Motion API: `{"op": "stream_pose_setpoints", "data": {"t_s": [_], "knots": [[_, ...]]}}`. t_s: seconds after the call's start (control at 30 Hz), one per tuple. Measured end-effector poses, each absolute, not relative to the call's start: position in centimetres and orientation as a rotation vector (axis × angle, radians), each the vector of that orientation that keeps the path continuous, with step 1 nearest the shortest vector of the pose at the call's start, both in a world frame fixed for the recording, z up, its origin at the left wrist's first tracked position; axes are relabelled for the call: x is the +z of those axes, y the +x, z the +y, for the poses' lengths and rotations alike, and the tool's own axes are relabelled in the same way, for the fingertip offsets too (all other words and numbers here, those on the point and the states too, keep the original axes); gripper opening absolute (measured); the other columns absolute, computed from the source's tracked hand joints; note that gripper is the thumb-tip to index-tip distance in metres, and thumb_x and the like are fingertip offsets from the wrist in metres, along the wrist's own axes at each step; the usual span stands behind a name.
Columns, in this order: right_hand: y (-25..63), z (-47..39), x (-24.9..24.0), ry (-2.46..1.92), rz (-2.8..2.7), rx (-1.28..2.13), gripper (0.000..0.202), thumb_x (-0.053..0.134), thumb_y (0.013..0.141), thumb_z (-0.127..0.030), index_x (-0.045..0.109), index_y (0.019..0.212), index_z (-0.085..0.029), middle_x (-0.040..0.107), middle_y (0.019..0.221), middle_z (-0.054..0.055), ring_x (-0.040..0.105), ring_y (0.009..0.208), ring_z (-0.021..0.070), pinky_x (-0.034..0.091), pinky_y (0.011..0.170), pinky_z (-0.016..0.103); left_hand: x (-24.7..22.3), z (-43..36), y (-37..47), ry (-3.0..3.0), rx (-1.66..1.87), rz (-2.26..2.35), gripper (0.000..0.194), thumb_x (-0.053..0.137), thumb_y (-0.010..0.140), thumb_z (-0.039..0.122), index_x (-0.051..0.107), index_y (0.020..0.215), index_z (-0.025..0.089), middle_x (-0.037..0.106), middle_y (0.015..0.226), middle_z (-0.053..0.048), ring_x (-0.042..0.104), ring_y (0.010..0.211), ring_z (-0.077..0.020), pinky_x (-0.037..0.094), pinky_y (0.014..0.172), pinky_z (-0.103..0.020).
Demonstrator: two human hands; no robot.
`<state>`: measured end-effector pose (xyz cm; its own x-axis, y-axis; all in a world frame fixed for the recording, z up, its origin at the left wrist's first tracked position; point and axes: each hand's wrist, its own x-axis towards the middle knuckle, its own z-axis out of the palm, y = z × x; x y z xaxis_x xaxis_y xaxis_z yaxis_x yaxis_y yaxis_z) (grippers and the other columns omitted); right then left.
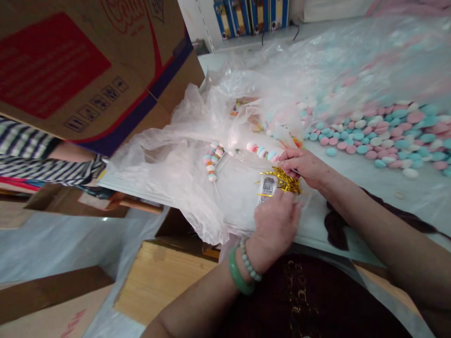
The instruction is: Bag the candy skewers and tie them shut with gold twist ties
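My left hand (276,220), with a green bangle and a bead bracelet on its wrist, is curled closed at the near edge of a bundle of gold twist ties (286,180). Motion blurs its fingers, and what they hold is hidden. Just beyond the bundle, my right hand (303,166) is closed in a pinch; I cannot make out what is between its fingertips. A skewer of pastel candies (262,152) ends beside those fingertips. Farther left lies another candy skewer (210,166), its bare stick pointing towards me. A white printed label (268,188) touches the gold ties.
Many pink, blue and white candies (387,134) spread over the table's right side, partly under clear plastic sheeting (246,87). A large cardboard box (116,61) stands at the left. Someone's striped sleeve (24,141) shows below it. Blue folders (252,19) line the back.
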<state>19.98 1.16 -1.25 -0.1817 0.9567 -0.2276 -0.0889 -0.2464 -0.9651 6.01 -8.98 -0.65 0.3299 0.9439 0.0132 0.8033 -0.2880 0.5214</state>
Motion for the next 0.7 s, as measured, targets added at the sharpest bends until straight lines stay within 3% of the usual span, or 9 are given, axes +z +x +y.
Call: {"op": "stream_pose_setpoints", "data": {"t_s": [0.1,0.17,0.27,0.4,0.53,0.7], "knots": [[19.4,0.8,-2.0,-1.231,-1.065,1.595,0.011,0.066,0.060,-0.021,0.061,0.068,-0.015,0.050,0.045,-0.006,0.034,0.038,0.0049,0.020,0.037,0.019,-1.8,-7.3,2.2,2.009,0.250,1.997,0.036,0.051,0.088,0.052,0.057,0.102,0.019,0.060,0.101,-0.012,0.059,0.084,-0.0240,0.040,0.066,-0.031],[18.6,0.4,-2.3,-1.212,-1.035,1.637,0.013,0.067,0.061,-0.023,0.062,0.071,-0.015,0.050,0.046,-0.006,0.034,0.038,0.0046,0.020,0.037,0.019,-2.9,-6.6,0.8,1.945,0.162,2.018,0.042,0.057,0.082,0.057,0.056,0.100,0.019,0.060,0.100,-0.011,0.059,0.084,-0.0241,0.038,0.065,-0.030],[17.2,-0.6,-2.3,-1.228,-0.951,1.669,0.017,0.069,0.063,-0.024,0.062,0.076,-0.015,0.050,0.048,-0.006,0.037,0.038,0.0046,0.023,0.037,0.018,-4.1,-6.2,0.6,1.902,0.178,1.970,0.035,0.065,0.077,0.052,0.059,0.091,0.021,0.062,0.095,-0.007,0.059,0.081,-0.0214,0.036,0.063,-0.028],[14.8,-3.2,-1.8,-1.279,-0.716,1.716,0.022,0.066,0.067,-0.024,0.060,0.087,-0.017,0.058,0.055,-0.004,0.050,0.042,0.0078,0.029,0.035,0.016,-4.2,-5.6,1.0,1.737,0.194,1.936,0.028,0.066,0.076,0.048,0.062,0.075,0.021,0.063,0.078,-0.005,0.057,0.071,-0.0199,0.033,0.060,-0.028],[13.4,-5.4,-2.9,-1.296,-0.551,1.633,0.017,0.062,0.072,-0.022,0.057,0.087,-0.019,0.070,0.081,0.003,0.067,0.066,0.0133,0.053,0.056,0.023,-3.6,-5.0,0.8,1.677,0.235,1.893,0.023,0.058,0.081,0.039,0.064,0.068,0.021,0.063,0.067,-0.005,0.056,0.065,-0.0190,0.031,0.058,-0.028],[15.1,-5.3,-5.5,-1.380,-0.543,1.290,0.013,0.065,0.072,-0.026,0.057,0.079,-0.019,0.070,0.092,0.005,0.069,0.082,0.0158,0.056,0.072,0.027,-2.9,-5.0,0.1,1.689,0.264,1.874,0.029,0.056,0.083,0.038,0.066,0.062,0.021,0.062,0.060,-0.006,0.056,0.063,-0.0185,0.034,0.060,-0.028]]}}
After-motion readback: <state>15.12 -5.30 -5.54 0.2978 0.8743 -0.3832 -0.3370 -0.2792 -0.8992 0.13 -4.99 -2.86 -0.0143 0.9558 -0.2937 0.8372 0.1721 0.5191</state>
